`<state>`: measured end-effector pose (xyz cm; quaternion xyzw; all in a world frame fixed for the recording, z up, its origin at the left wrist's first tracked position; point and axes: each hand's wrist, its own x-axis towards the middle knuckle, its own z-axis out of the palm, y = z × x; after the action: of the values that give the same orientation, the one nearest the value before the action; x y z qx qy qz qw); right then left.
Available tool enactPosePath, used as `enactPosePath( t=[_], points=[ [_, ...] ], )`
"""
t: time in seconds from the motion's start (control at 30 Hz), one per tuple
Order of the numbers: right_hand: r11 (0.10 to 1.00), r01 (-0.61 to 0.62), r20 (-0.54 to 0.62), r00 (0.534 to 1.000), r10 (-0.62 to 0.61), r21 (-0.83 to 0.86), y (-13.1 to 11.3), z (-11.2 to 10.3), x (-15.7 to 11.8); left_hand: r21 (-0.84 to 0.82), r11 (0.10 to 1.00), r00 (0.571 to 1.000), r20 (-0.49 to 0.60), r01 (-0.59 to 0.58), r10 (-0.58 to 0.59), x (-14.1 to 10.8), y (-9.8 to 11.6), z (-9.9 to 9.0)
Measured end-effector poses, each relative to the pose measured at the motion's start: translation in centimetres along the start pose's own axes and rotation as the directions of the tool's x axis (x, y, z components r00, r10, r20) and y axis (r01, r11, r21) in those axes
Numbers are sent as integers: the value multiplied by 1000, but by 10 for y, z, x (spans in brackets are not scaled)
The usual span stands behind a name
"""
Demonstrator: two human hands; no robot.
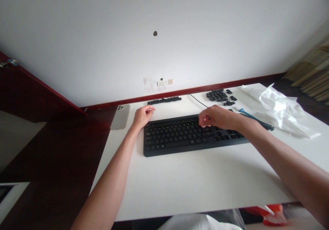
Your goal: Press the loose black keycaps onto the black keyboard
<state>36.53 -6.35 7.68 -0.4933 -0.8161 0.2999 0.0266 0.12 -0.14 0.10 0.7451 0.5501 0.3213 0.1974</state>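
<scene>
A black keyboard (177, 137) lies on the white table, with keys over its left and middle and bare key places showing at its right. My left hand (143, 116) rests by the keyboard's upper left corner, fingers loosely bent and apart, holding nothing I can see. Over the upper right of the letter keys, my right hand (214, 116) is closed with fingertips pressed together; whatever is in them is hidden. Behind the keyboard stands a row of loose black keycaps (164, 100). More loose keycaps (217, 95) are grouped at the back right.
A phone (120, 117) lies at the table's left edge. To the right are a blue-handled tool (246, 113) and a crumpled white plastic bag (280, 110). A black cable (198, 100) runs behind the keyboard towards the wall. Wall sockets (165, 82) sit above the skirting.
</scene>
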Motion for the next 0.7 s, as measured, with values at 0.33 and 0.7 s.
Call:
enactPosePath(
  t=[0.33, 0.7],
  points=[
    [933, -200, 166, 952, 257, -298, -6, -28, 43, 1, 1000, 1000, -12, -8, 8, 0, 0, 0],
    [895, -146, 135, 966, 221, -422, -24, -17, 61, 1, 1000, 1000, -13, -1, 1, -1, 1, -1]
  ],
)
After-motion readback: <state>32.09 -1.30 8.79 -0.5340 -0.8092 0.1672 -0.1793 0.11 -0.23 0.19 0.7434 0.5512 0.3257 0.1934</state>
